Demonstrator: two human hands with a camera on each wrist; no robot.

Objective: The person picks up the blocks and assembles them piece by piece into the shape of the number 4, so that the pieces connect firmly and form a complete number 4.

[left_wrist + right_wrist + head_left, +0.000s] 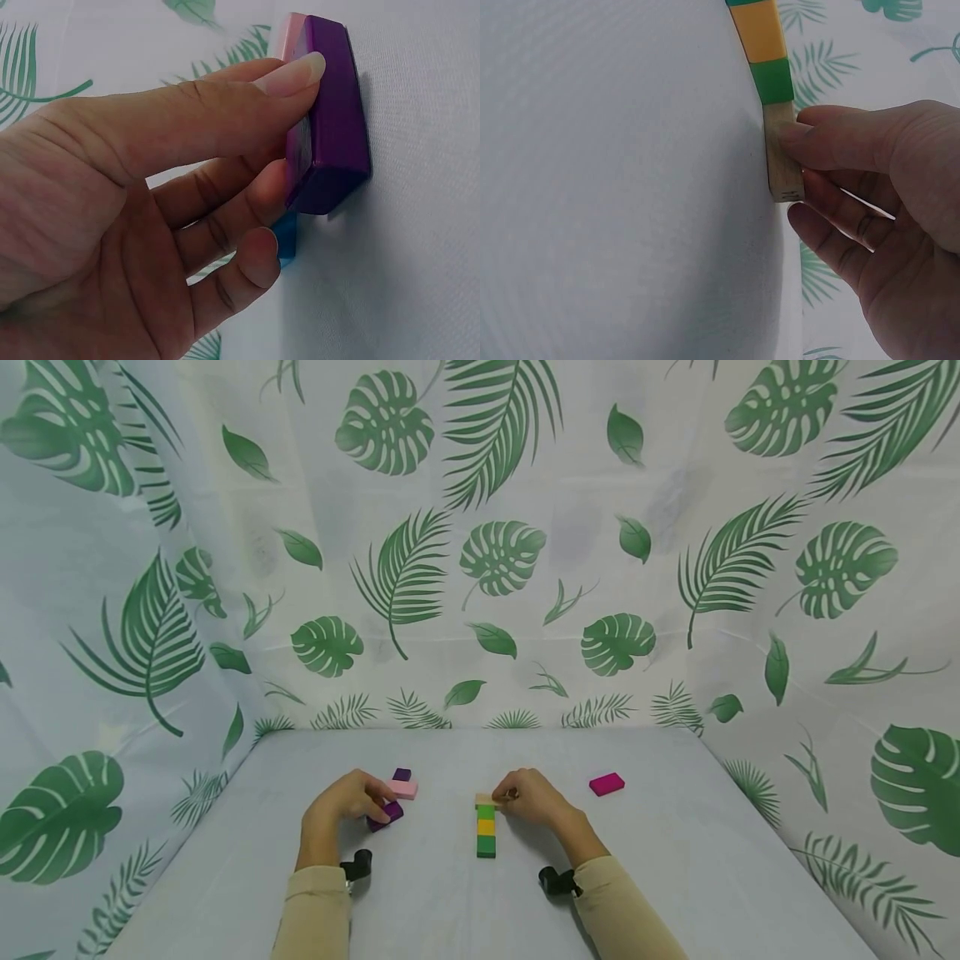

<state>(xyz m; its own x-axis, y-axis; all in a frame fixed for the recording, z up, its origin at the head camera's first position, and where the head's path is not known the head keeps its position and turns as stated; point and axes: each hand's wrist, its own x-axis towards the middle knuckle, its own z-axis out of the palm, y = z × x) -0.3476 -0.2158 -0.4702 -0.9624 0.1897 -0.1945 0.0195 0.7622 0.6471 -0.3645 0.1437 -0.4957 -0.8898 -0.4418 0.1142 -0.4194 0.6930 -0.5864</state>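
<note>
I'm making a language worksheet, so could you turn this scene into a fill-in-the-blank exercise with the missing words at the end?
1. The left hand has its thumb on a ____ block.
2. The right hand holds a block of bare ____.
3. The yellow block lies between two ____ blocks.
4. In the head view, the magenta block lies to the ____ of both hands.

Missing words: purple; wood; green; right.

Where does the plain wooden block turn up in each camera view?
Head: the wooden block is below centre, nearly mid-width, at the far end of the block row, pinched by the right hand.
Left wrist: not in it; the left hand holds a purple block.
Right wrist: right of centre, just below a green block.
Shared landmark: leaf-print cloth.
</note>
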